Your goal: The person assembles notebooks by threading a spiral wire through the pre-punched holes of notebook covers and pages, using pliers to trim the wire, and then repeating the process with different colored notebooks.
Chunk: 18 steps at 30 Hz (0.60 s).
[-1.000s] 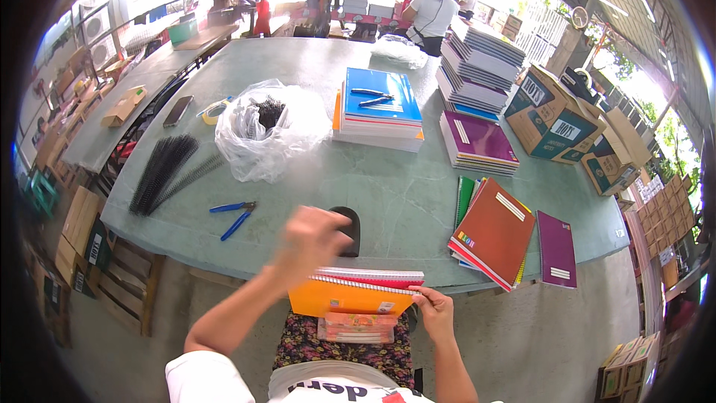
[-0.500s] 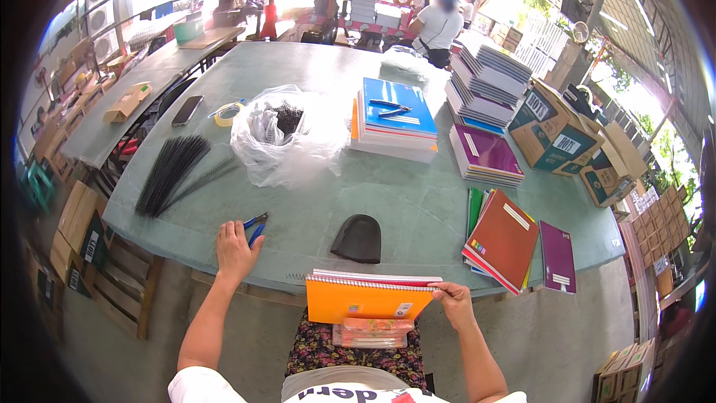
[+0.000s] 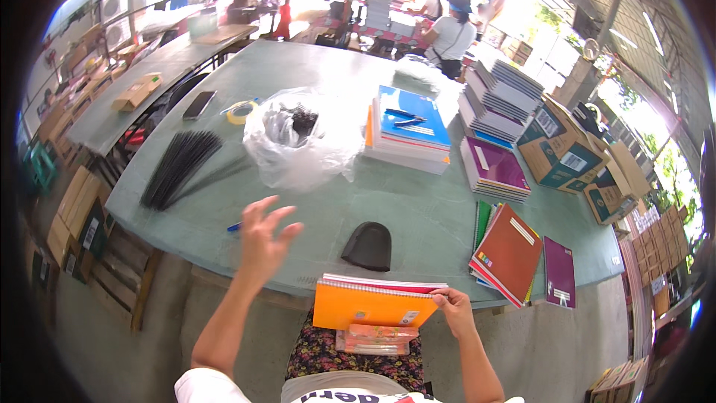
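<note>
The right hand [image 3: 453,307] pinched the orange notebook [image 3: 371,306] at its right corner, propping it upright against the table [image 3: 418,209] edge above the lap, apparently to steady the stack. The left hand [image 3: 261,242] hovered open, fingers spread, holding nothing, a blue pen [image 3: 235,227] at its nine o'clock. Half a second earlier that hand lay on the pen; it had since lifted.

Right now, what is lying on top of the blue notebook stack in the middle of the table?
On the blue notebook stack lie two dark blue pens, side by side on the top cover. The stack's lower notebooks show only their edges; their covers are hidden.
</note>
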Available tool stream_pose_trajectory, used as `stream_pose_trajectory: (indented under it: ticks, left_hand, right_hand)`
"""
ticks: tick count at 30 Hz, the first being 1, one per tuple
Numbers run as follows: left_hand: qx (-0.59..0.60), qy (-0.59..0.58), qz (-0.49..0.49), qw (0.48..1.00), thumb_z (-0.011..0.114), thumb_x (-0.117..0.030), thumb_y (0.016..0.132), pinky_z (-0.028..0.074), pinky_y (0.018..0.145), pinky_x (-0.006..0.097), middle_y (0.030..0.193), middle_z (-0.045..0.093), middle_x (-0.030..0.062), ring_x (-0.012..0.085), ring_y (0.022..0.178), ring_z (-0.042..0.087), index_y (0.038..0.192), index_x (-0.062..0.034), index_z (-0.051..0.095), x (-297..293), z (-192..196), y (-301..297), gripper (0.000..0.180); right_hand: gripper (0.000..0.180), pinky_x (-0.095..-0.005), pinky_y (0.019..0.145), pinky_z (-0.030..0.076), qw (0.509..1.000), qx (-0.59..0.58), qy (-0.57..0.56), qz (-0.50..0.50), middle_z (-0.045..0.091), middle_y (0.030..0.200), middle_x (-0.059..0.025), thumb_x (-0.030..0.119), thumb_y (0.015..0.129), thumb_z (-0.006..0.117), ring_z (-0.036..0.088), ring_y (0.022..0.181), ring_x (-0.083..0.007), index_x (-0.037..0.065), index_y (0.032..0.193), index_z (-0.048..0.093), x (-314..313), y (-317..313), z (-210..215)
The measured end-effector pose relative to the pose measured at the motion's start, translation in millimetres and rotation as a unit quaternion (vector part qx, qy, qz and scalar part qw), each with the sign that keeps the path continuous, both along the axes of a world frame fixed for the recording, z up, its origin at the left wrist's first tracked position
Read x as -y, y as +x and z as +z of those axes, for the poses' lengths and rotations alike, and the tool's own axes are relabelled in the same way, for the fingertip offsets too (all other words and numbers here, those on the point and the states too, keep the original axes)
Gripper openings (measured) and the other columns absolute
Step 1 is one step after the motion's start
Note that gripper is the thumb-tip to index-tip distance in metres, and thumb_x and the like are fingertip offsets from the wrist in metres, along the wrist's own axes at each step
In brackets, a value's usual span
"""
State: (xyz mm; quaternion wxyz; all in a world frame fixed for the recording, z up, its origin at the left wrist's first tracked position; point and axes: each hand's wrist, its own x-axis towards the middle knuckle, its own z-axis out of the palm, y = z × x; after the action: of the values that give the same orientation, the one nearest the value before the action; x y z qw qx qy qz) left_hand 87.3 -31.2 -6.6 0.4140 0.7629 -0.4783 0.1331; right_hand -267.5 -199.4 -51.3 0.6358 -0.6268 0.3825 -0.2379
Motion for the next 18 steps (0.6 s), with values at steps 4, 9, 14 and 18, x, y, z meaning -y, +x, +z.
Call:
stream_pose_trajectory:
  ticks: [4,9,14,18]
  left_hand:
    - [-0.327,-0.202,-0.603,0.699,0.06,-0.016,0.087,0.046,0.084,0.039,0.103,0.062,0.0175,0.0314,0.097,0.058,0.097,0.0012,0.066,2,124,-92,0.02]
    - [-0.374,-0.383,-0.809,0.241,0.064,-0.011,0.085,0.049,0.068,0.028,0.094,0.058,0.0133,0.022,0.081,0.059,0.09,0.0004,0.068,24,156,-174,0.013]
    - [-0.521,-0.293,-0.78,0.189,0.059,-0.006,0.087,0.044,0.06,0.03,0.076,0.057,0.0124,0.0205,0.071,0.057,0.098,-0.002,0.066,6,148,-174,0.014]
    - [-0.456,-0.47,-0.624,0.427,0.059,-0.011,0.085,0.037,0.053,0.036,0.079,0.054,0.0086,0.0197,0.059,0.047,0.088,-0.0042,0.057,-13,157,-116,0.008]
  right_hand:
    - [0.018,-0.0228,0.074,0.045,0.999,0.028,0.003,-0.027,0.065,0.088,-0.0044,0.013,0.084,0.066,0.058,0.081,-0.0103,-0.002,0.094,0.065,-3,4,-1]
    - [0.02,-0.0227,0.072,0.044,0.998,0.051,-0.024,-0.029,0.065,0.088,-0.004,0.015,0.084,0.068,0.058,0.08,-0.01,-0.001,0.094,0.065,-4,8,-12]
    - [0.02,-0.0223,0.071,0.044,0.997,0.061,-0.033,-0.034,0.065,0.086,-0.0033,0.017,0.085,0.067,0.057,0.078,-0.0091,-0.001,0.094,0.064,-2,3,-12]
    - [0.016,-0.0216,0.071,0.044,0.997,0.02,-0.061,-0.051,0.064,0.086,-0.0025,0.014,0.087,0.063,0.057,0.078,-0.0079,0.0,0.096,0.064,-7,0,-7]
